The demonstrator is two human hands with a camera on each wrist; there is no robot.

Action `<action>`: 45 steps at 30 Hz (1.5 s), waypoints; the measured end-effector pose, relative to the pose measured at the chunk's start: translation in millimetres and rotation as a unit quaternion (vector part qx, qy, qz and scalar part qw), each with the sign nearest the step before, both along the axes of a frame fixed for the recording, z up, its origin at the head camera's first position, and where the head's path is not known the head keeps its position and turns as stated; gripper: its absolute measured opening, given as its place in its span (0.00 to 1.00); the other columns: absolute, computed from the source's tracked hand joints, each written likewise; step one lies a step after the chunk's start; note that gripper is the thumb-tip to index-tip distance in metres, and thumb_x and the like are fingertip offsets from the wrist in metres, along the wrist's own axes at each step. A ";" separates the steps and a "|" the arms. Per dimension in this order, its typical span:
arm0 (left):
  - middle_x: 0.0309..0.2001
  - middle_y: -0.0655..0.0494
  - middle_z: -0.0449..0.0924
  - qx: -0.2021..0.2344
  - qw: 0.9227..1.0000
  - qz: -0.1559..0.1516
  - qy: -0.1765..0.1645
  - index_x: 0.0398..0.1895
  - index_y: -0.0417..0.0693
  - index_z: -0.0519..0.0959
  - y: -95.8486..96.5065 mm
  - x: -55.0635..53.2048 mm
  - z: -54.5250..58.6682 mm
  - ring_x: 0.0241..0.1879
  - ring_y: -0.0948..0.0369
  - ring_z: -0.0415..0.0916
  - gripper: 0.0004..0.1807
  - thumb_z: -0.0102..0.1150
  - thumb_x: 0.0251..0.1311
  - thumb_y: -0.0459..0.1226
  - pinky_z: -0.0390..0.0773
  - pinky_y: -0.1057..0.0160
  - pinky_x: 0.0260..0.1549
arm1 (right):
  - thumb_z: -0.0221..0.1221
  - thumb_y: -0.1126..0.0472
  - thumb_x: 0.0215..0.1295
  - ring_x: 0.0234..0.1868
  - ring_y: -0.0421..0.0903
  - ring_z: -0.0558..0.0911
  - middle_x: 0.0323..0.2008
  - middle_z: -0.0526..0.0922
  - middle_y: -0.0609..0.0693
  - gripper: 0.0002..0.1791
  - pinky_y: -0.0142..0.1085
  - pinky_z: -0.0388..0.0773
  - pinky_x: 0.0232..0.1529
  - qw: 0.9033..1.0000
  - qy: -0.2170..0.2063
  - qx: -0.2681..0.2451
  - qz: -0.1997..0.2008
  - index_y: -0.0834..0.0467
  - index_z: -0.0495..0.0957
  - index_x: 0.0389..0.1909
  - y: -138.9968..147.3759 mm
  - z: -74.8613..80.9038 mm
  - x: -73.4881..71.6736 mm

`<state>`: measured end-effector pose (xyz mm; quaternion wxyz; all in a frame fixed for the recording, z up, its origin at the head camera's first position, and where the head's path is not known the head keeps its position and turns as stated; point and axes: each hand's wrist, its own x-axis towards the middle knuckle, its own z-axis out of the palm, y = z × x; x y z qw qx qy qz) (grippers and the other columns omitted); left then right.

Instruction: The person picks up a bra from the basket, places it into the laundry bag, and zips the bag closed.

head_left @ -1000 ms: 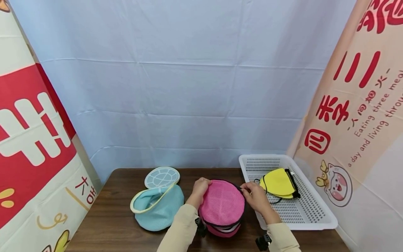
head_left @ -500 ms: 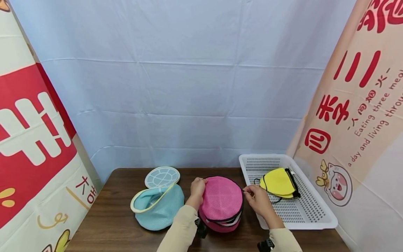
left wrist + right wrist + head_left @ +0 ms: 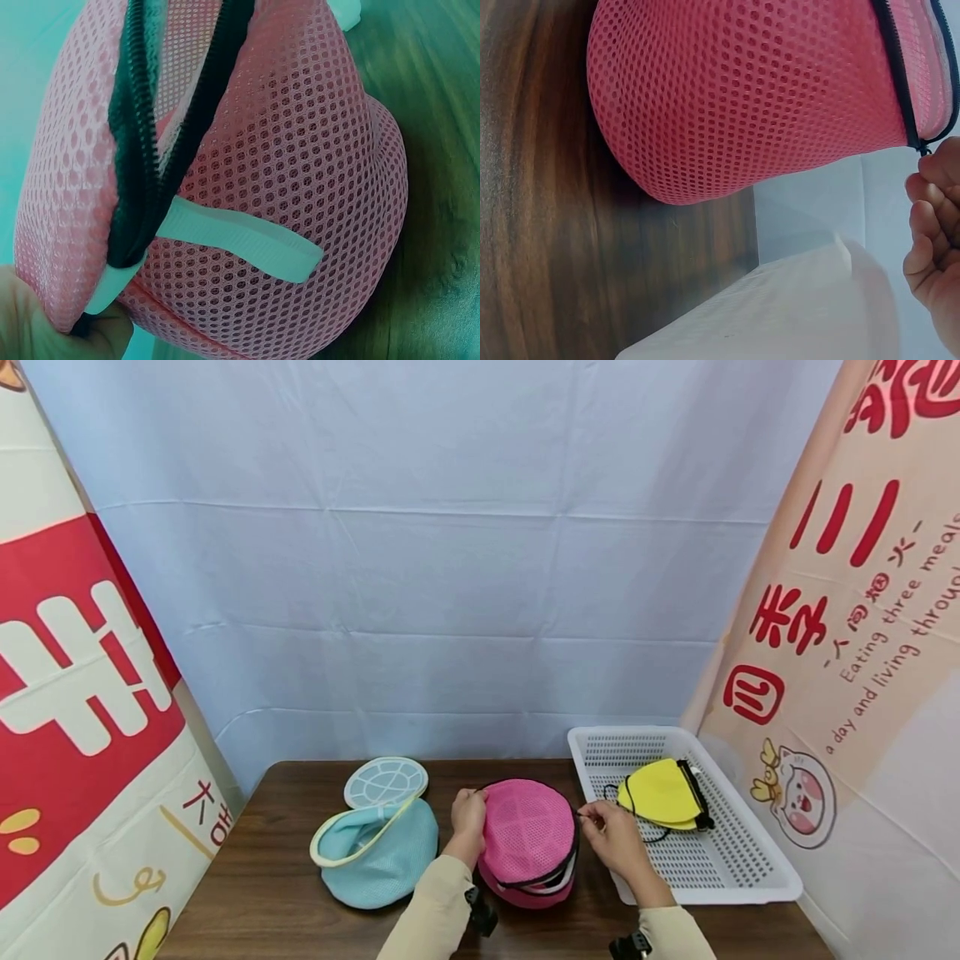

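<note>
A round pink mesh laundry bag stands on the table in the head view, its flat top tilted toward the camera. Along its front the black zipper is parted, and the inside shows through the gap. My left hand grips the lid's left edge, near the zipper's end and a white fabric loop in the left wrist view. On the bag's right side, my right hand pinches the small zipper pull between thumb and fingertips, which partly hide it.
Left of the pink bag lies a light blue mesh bag with a pale yellow rim and its round lid folded back. A white perforated basket at the right holds a yellow pouch with black cord.
The pink bag has tipped and shifted slightly left and back, together with the left hand. More of the parted zipper shows at its front right. The right hand keeps its pinch at the side.
</note>
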<state>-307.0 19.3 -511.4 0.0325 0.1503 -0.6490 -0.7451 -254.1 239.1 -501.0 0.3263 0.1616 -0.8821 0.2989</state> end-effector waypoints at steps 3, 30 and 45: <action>0.35 0.45 0.69 0.008 1.000 0.016 0.003 0.32 0.39 0.70 1.6 0.2 -0.6 0.38 0.51 0.67 0.06 0.49 0.62 0.34 0.66 0.55 0.37 | 0.64 0.75 0.46 0.22 0.37 0.70 0.21 0.72 0.41 0.10 0.33 0.70 0.22 1.000 -0.008 -0.005 0.009 0.58 0.78 0.25 0.8 2.1 2.0; 0.37 0.42 0.71 -0.248 0.968 0.011 0.039 0.37 0.40 0.74 -8.6 6.2 3.1 0.37 0.48 0.71 0.11 0.56 0.57 0.40 0.70 0.49 0.37 | 0.65 0.76 0.48 0.23 0.37 0.70 0.22 0.74 0.42 0.09 0.32 0.68 0.21 0.999 -0.035 -0.033 0.001 0.60 0.80 0.27 3.0 -2.2 7.2; 0.46 0.44 0.68 -0.346 0.933 -0.056 0.087 0.47 0.46 0.77 -7.3 -10.8 24.7 0.49 0.46 0.64 0.20 0.59 0.55 0.48 0.66 0.45 0.42 | 0.63 0.74 0.52 0.24 0.39 0.71 0.23 0.76 0.43 0.07 0.33 0.70 0.24 0.994 -0.101 -0.039 0.014 0.60 0.80 0.26 14.1 1.4 -15.0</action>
